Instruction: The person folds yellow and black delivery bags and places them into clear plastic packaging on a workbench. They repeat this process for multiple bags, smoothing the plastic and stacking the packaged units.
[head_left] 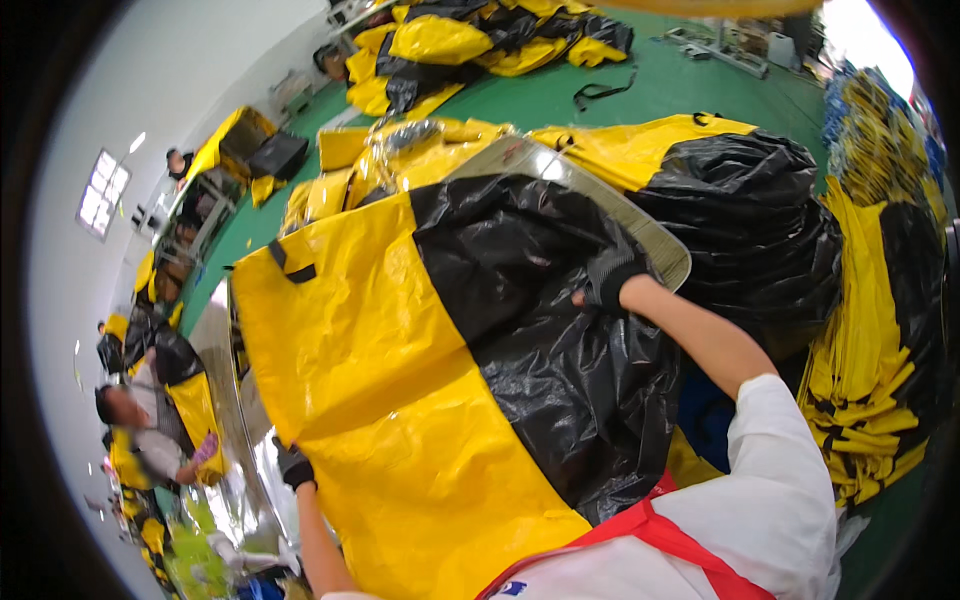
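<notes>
A large yellow-and-black plastic bag (385, 340) lies spread in front of me, its yellow part on the left and its creased black part on the right. A short black strap loop (292, 262) shows near its far left corner. My left hand (293, 466), in a black glove, grips the bag's left edge; its fingertips are partly hidden. On the black part rests my right hand (608, 280), also gloved, with its bare thumb apart from the fingers. Its dark fingers blend into the black material.
Beyond the bag is a pale tabletop edge (650, 235). More yellow-and-black bags (740, 200) are heaped behind it, and a folded stack (870, 350) hangs at the right. Another pile (450, 50) lies on the green floor (680, 85). A co-worker (150, 420) handles a bag at the left.
</notes>
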